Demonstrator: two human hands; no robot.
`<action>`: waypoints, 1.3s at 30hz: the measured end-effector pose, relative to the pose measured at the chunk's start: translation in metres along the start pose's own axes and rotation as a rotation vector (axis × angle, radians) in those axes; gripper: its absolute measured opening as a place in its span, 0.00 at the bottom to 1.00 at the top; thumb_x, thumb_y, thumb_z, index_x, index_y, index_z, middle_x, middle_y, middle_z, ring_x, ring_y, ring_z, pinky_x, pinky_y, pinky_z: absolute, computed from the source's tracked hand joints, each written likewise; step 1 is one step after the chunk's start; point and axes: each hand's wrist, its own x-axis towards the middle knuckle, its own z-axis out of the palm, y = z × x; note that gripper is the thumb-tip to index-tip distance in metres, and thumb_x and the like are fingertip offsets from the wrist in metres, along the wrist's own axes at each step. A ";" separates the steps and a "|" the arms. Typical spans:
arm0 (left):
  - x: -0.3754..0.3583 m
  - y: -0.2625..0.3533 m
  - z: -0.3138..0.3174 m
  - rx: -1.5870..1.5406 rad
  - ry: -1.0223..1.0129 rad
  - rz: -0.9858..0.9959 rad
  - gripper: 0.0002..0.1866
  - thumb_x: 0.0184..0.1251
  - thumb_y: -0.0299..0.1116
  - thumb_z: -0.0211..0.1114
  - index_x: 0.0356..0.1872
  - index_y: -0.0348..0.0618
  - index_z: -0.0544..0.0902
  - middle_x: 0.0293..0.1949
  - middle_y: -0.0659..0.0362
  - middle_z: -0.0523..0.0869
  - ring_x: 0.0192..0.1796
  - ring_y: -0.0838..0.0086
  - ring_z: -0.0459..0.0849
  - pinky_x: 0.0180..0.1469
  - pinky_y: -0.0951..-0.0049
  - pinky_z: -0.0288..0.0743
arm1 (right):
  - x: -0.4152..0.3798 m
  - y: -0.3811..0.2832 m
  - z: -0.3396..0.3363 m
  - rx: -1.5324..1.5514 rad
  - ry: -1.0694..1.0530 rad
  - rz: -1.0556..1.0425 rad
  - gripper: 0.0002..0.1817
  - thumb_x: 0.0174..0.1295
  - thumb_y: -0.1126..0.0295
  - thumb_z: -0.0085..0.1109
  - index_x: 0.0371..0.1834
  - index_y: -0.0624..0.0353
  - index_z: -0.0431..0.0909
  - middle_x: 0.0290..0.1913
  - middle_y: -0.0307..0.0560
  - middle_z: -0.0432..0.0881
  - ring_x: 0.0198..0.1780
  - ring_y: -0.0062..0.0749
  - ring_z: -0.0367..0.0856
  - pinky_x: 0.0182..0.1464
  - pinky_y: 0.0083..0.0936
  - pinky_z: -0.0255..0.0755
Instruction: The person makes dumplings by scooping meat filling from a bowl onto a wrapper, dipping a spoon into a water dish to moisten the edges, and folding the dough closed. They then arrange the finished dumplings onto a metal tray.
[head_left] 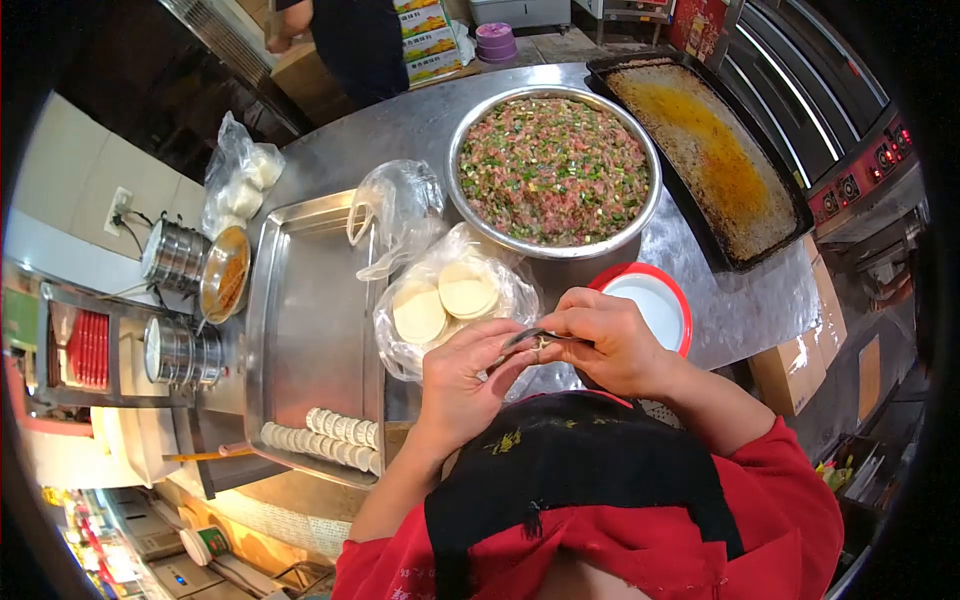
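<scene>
Close together in front of my chest, my left hand (465,380) and my right hand (612,345) both have their fingers closed on a small dark, thin object (522,338); what it is I cannot make out. Just beyond them, two stacks of round pale wrappers (468,289) lie in an open clear plastic bag (393,350). A large steel bowl (458,205) of minced meat with chopped greens (552,170) stands farther back. Right of my hands is a white dish with a red rim (685,318), partly hidden by my right hand.
A steel tray (310,300) at left holds rows of dumplings (320,440). Another plastic bag (400,195) lies beside it. At back right stands a black baking pan (715,165). Steel tins (180,352) stand far left. A person (358,50) is beyond the table.
</scene>
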 end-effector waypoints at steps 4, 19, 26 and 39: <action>0.002 0.004 -0.002 -0.009 -0.052 0.049 0.10 0.51 0.22 0.70 0.37 0.40 0.86 0.39 0.54 0.86 0.41 0.71 0.85 0.40 0.75 0.79 | 0.000 -0.004 0.000 -0.033 -0.034 -0.013 0.09 0.51 0.77 0.66 0.36 0.63 0.80 0.32 0.49 0.76 0.33 0.39 0.79 0.33 0.29 0.72; -0.004 -0.007 -0.002 -0.017 -0.045 0.084 0.11 0.49 0.22 0.72 0.37 0.40 0.86 0.40 0.53 0.85 0.39 0.68 0.86 0.41 0.73 0.79 | 0.000 -0.001 0.006 -0.065 -0.078 -0.013 0.10 0.52 0.78 0.66 0.38 0.61 0.81 0.32 0.49 0.77 0.33 0.40 0.79 0.33 0.29 0.73; -0.004 0.000 -0.005 -0.079 -0.003 -0.051 0.11 0.47 0.22 0.73 0.36 0.40 0.87 0.40 0.54 0.86 0.40 0.69 0.86 0.41 0.74 0.79 | -0.001 -0.002 0.008 -0.065 -0.006 -0.020 0.08 0.52 0.77 0.66 0.34 0.64 0.79 0.30 0.48 0.76 0.30 0.38 0.78 0.30 0.28 0.71; -0.002 -0.008 -0.002 -0.015 -0.059 0.085 0.11 0.48 0.20 0.72 0.35 0.42 0.86 0.40 0.56 0.86 0.39 0.69 0.86 0.40 0.75 0.80 | 0.000 0.001 0.008 -0.082 -0.054 -0.020 0.12 0.52 0.74 0.68 0.40 0.62 0.80 0.32 0.49 0.78 0.31 0.41 0.80 0.31 0.29 0.73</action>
